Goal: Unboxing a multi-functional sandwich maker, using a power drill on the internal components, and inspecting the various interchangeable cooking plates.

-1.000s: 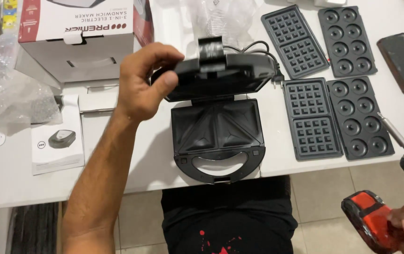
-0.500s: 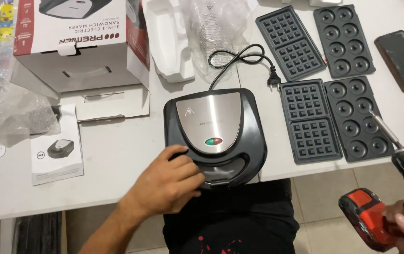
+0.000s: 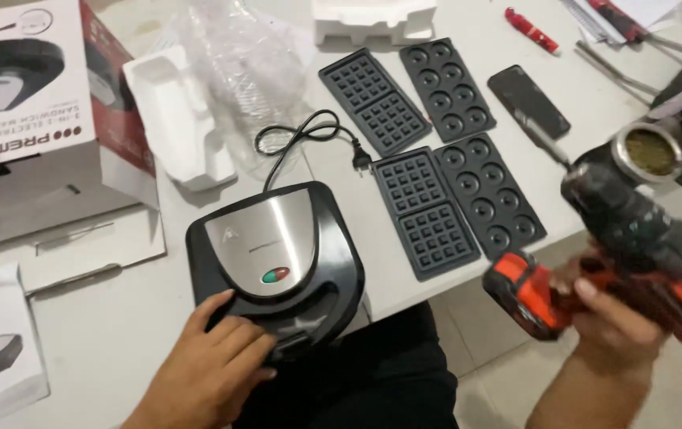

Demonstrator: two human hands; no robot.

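Resting flat, fingers spread, left hand [image 3: 212, 359] on closed sandwich maker [image 3: 273, 258] at table [image 3: 103, 334] edge | right hand [image 3: 607, 318] clamped on red-black drill [image 3: 635, 238], raised right of it | four plates [image 3: 436, 167] already out, lying between hands | drilling not begun

Low in the frame we see the left hand [image 3: 214, 365] resting flat on the front edge of the closed black and silver sandwich maker [image 3: 273, 258], its cord [image 3: 301, 135] coiled above it. At the right the right hand [image 3: 607, 318] grips a red and black cordless drill [image 3: 627, 238]. Between them lie four dark plates: two waffle plates [image 3: 400, 151] and two ring-mould plates [image 3: 468, 147].
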